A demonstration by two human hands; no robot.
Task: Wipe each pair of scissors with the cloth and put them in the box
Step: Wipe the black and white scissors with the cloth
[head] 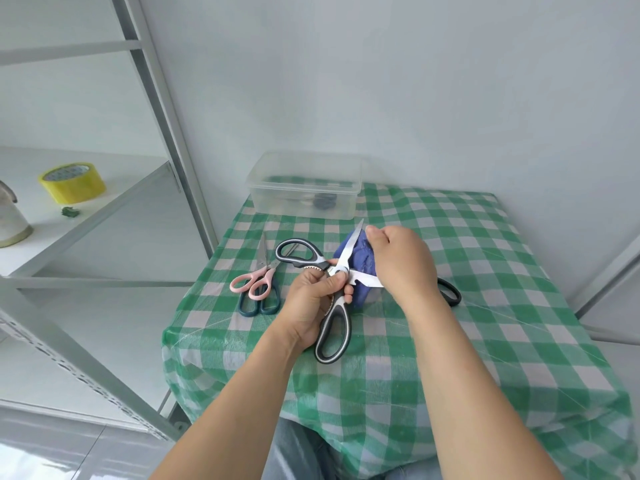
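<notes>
While the black-and-white scissors are hanging open over the checked table, the left hand is gripping them near the pivot. The right hand is pinching the blue cloth against the blades, and the clear box is standing behind.

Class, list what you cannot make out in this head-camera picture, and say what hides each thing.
All in the head view:
1. Contents of the clear box: a dark shape, blurred by its walls.
2. Black handle: the rest is hidden behind the right hand.
3. Grey vessel: cut off by the left edge.
</notes>
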